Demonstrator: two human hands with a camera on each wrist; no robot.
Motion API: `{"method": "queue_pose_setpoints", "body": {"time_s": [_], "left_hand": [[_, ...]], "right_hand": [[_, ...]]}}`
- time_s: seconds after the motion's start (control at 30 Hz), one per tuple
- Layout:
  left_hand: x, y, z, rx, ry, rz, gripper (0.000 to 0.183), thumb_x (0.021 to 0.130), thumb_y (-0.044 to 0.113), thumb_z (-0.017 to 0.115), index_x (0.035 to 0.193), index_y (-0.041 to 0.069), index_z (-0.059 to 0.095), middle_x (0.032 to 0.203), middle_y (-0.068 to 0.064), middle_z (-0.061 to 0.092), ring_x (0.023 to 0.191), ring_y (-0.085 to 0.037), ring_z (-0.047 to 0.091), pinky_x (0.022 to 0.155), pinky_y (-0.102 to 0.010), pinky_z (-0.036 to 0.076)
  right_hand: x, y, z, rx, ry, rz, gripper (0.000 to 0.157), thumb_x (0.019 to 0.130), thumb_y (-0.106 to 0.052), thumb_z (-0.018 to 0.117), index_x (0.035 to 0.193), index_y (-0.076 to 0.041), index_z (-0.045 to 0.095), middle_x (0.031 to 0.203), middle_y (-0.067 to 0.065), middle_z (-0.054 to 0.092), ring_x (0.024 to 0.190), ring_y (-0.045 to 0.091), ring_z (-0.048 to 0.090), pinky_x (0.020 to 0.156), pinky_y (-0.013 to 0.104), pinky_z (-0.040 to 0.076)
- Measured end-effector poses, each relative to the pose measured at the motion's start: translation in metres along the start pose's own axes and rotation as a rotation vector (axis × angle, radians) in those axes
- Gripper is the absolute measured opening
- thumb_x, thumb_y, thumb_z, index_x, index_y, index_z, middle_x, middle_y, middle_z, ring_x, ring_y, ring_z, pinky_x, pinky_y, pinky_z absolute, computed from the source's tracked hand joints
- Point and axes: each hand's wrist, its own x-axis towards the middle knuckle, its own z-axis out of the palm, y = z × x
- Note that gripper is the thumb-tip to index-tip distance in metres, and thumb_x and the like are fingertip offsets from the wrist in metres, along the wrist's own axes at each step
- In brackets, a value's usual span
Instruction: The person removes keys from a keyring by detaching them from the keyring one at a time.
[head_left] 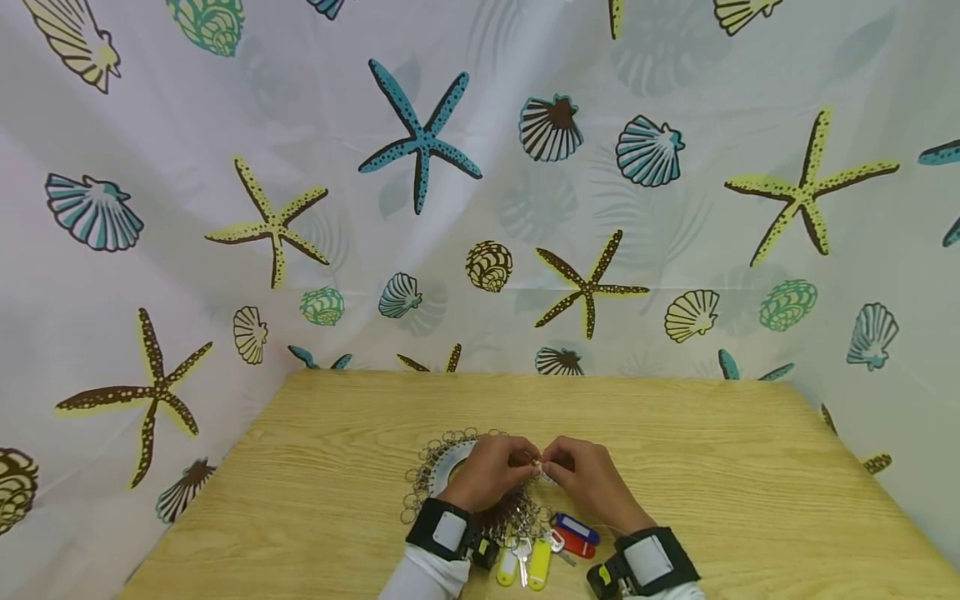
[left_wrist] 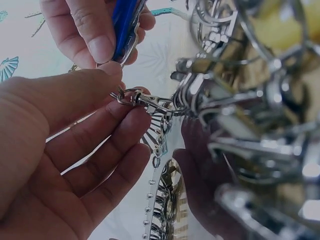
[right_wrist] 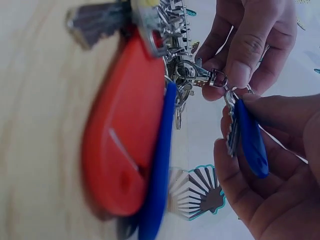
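My left hand [head_left: 487, 471] pinches the ring end of a small metal swivel clasp [right_wrist: 202, 75], which hangs from a round metal key holder [head_left: 442, 467] with many clasps and rings around its rim. Facing it, my right hand [head_left: 588, 475] holds a blue key tag [right_wrist: 254, 142] between thumb and fingers. A silver key [right_wrist: 232, 127] hangs beside that tag. In the left wrist view, the blue tag [left_wrist: 124, 30] is just above the left thumb, and both hands' fingertips meet close to the clasp's ring [left_wrist: 127, 96].
On the wooden table [head_left: 337, 467], near the wrists, lie yellow key tags [head_left: 539, 565], a red tag [head_left: 576, 543], another blue tag [head_left: 577, 527] and silver keys [head_left: 523, 560]. A white cloth [head_left: 480, 217] printed with shells and starfish surrounds the table's back and sides.
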Motion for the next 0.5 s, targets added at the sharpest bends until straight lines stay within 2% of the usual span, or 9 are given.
{"method": "queue_pose_setpoints", "body": {"time_s": [0.3,0.5], "left_hand": [[0.0004,0.0006,-0.0012,0.008,-0.001,0.045,0.020,0.090,0.015,0.068,0.110,0.014,0.071,0.103,0.000,0.072,0.089,-0.009,0.068,0.072,-0.021,0.055],[0.0008,-0.0002,0.0001,-0.025,-0.015,0.005,0.021,0.092,0.023,0.066,0.109,0.014,0.072,0.100,0.001,0.072,0.086,-0.007,0.068,0.070,-0.022,0.055]], "right_hand": [[0.0007,-0.0007,0.0012,0.017,0.000,0.009,0.008,0.085,-0.003,0.070,0.087,-0.011,0.067,0.079,-0.004,0.067,0.072,0.008,0.063,0.065,0.029,0.054],[0.0009,0.0000,0.0018,0.004,0.018,0.018,0.011,0.085,-0.003,0.070,0.086,-0.013,0.066,0.080,-0.005,0.068,0.074,0.007,0.063,0.068,0.030,0.055]]}}
